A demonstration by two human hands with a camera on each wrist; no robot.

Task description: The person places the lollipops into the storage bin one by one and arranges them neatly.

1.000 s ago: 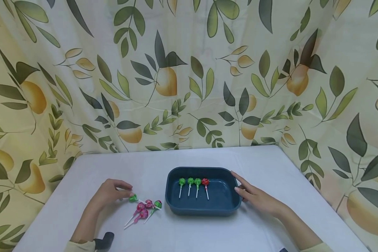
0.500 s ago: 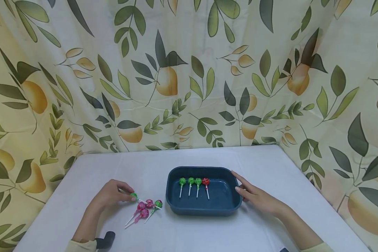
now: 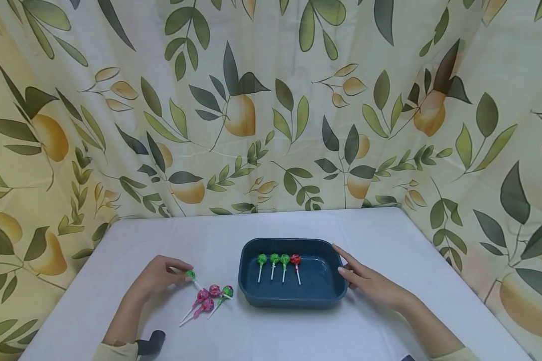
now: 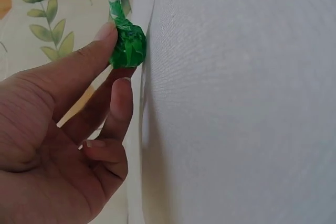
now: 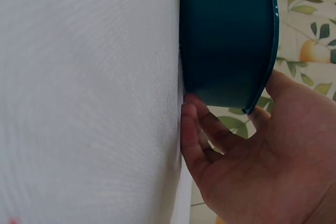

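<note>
My left hand pinches the wrapped head of a green lollipop between thumb and fingers. Its white stick slants down over a small pile of lollipops in the head view. Pink lollipops and another green-wrapped lollipop make up that pile on the white table. A dark blue tray stands to the right, with three green lollipops and a red lollipop lined up inside. My right hand rests against the tray's right end, thumb at the rim and fingertips low by its wall in the wrist view.
A white cloth covers the table. Behind and at both sides hangs a curtain printed with fruit and leaves. A dark strap piece sits on the left wrist.
My left hand has taken hold of the green lollipop and raised its head slightly, so the stick now tilts more steeply. The right hand and tray stay put.
</note>
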